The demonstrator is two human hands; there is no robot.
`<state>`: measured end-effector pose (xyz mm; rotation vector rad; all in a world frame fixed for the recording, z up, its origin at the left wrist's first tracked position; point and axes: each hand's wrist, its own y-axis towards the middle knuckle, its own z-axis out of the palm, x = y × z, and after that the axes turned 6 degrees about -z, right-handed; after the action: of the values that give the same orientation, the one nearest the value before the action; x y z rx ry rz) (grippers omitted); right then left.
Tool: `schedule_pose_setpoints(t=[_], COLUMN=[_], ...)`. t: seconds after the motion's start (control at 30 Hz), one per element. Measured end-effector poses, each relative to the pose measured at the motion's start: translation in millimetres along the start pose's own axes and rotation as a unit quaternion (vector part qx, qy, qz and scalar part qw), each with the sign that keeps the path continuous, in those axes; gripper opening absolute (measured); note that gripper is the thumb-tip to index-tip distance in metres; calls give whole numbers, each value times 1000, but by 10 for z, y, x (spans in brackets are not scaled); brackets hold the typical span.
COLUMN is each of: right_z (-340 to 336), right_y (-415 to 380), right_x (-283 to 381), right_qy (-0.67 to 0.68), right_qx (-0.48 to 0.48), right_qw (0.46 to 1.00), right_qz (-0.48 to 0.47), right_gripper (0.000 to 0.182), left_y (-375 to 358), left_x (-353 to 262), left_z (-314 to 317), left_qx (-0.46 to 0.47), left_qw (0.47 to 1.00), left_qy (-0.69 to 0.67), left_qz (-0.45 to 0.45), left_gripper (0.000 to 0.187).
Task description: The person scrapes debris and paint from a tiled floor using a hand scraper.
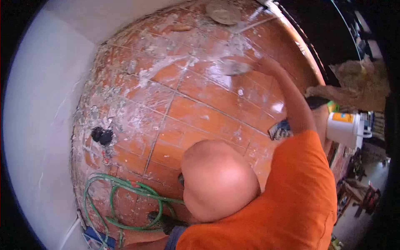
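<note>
Gripping the near edge of a pale grey, rounded, flat object, the right hand's fingers appear closed, though blurred; left hand not visible. The object is at the orange tiled floor; level, even pressure appears advisable. Beyond it: a grey, round, dish-like item.

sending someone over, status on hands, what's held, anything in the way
Right hand on pale piece, too blurred to name. Left hand out of view. Hose and black clump on floor, clear of right hand.
</note>
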<state>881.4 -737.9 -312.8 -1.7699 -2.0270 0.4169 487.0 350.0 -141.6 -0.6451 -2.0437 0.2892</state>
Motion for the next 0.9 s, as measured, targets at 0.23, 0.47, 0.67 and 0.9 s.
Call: schedule_pose_setpoints(t=[0.23,0.47,0.67,0.9], right_z=[-299,-455,-765,-486], right_y=[123,807,725,1307], right_x=[233,2101,637,2275], right_qy=[-8,14,-22,-48], right_qx=[-26,-57,-76,-47], right_qw=[999,983,996,977], right_qz=[-22,-173,-30,-201], right_gripper=[26,27,26,27], left_y=[-258,-601,-1155,-1226], left_x=[31,339,646,500], left_z=[240,405,916,933], left_qx=[25,42,103,119], left_qw=[999,997,987,984], left_qy=[0,-7,-28,-40], left_qz=[-22,-68,-123,-130], left_gripper=[48,47,47,46])
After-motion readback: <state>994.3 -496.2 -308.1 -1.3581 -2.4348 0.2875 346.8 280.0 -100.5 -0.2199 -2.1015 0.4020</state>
